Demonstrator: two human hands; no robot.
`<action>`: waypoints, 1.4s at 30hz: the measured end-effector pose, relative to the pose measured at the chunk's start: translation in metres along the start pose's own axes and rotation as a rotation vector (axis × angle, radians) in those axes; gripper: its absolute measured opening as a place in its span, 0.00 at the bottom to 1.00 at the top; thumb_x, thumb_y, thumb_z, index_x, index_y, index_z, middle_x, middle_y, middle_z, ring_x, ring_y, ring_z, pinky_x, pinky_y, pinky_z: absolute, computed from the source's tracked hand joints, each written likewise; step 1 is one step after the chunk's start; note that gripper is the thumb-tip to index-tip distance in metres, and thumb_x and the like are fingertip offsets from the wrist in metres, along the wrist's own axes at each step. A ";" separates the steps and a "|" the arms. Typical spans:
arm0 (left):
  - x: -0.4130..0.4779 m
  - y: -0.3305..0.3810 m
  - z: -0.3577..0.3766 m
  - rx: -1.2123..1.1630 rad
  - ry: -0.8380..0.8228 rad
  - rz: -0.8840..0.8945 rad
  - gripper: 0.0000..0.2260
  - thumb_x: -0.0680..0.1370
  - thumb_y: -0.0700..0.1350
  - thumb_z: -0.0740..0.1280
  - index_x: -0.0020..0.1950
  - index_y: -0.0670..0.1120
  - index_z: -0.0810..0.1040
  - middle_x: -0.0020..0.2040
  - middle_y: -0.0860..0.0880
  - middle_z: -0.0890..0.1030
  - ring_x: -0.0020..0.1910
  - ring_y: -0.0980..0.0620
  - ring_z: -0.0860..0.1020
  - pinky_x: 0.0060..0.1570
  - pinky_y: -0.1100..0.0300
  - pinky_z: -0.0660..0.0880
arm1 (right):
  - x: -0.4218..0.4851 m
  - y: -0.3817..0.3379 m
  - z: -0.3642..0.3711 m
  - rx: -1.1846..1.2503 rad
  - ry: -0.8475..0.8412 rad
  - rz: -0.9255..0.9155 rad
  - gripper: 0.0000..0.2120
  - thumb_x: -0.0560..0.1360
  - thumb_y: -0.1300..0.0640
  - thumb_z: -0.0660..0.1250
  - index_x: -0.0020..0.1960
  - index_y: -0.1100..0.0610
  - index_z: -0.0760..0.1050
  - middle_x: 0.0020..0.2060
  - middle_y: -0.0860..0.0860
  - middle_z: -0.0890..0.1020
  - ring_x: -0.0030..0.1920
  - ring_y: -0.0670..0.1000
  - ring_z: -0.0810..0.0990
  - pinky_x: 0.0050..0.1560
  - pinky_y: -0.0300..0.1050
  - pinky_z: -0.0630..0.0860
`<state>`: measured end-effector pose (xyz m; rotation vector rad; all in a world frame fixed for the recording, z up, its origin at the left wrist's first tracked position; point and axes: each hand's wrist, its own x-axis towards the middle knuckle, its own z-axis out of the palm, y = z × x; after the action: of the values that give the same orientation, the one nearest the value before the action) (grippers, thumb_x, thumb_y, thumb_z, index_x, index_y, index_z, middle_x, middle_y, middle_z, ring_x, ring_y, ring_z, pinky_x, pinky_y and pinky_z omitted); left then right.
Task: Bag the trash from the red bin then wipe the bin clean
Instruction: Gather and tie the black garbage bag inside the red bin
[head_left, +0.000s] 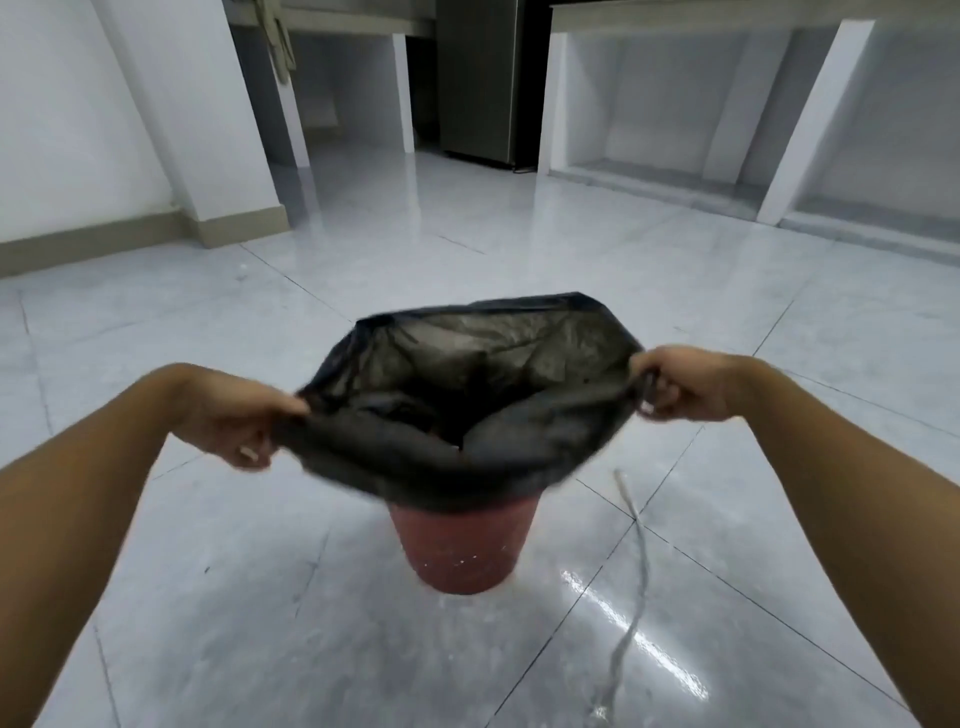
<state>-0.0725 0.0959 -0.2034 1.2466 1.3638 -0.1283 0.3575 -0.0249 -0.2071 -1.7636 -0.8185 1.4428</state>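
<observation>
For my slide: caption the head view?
Both hands, left and right, stretch a black bag open over the red bin.

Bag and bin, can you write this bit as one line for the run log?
step: bagging | left hand: grip on bag rim | right hand: grip on rim | bag: held open over bin | bin: upright on floor

I see two bare forearms reaching in from the lower corners, no sleeves, watch or bands on either. My left hand (236, 421) and right hand (685, 382) wear no gloves or rings; one pale nail shows on the left.
</observation>
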 end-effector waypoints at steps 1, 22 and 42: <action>-0.004 0.003 -0.005 -0.167 0.115 0.134 0.11 0.74 0.46 0.64 0.34 0.43 0.71 0.23 0.47 0.71 0.20 0.53 0.69 0.24 0.62 0.73 | 0.000 -0.007 -0.006 0.139 0.108 -0.127 0.14 0.74 0.65 0.59 0.32 0.56 0.65 0.16 0.47 0.64 0.15 0.44 0.60 0.27 0.37 0.77; 0.005 0.015 0.029 -0.081 0.199 0.546 0.49 0.54 0.67 0.76 0.71 0.58 0.60 0.67 0.62 0.66 0.69 0.57 0.63 0.73 0.48 0.56 | 0.012 0.004 0.019 -0.149 0.022 -0.212 0.42 0.68 0.50 0.76 0.75 0.43 0.57 0.69 0.42 0.70 0.71 0.51 0.68 0.61 0.54 0.68; 0.019 0.104 0.135 0.046 0.087 0.958 0.23 0.68 0.38 0.75 0.61 0.47 0.75 0.56 0.50 0.82 0.54 0.57 0.80 0.52 0.68 0.77 | -0.005 -0.085 0.099 -0.029 0.113 -0.570 0.09 0.73 0.56 0.65 0.47 0.60 0.81 0.37 0.54 0.80 0.38 0.52 0.77 0.42 0.46 0.73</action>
<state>0.0937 0.0536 -0.1937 1.8287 0.7132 0.5684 0.2557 0.0307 -0.1468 -1.4495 -1.1670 0.9491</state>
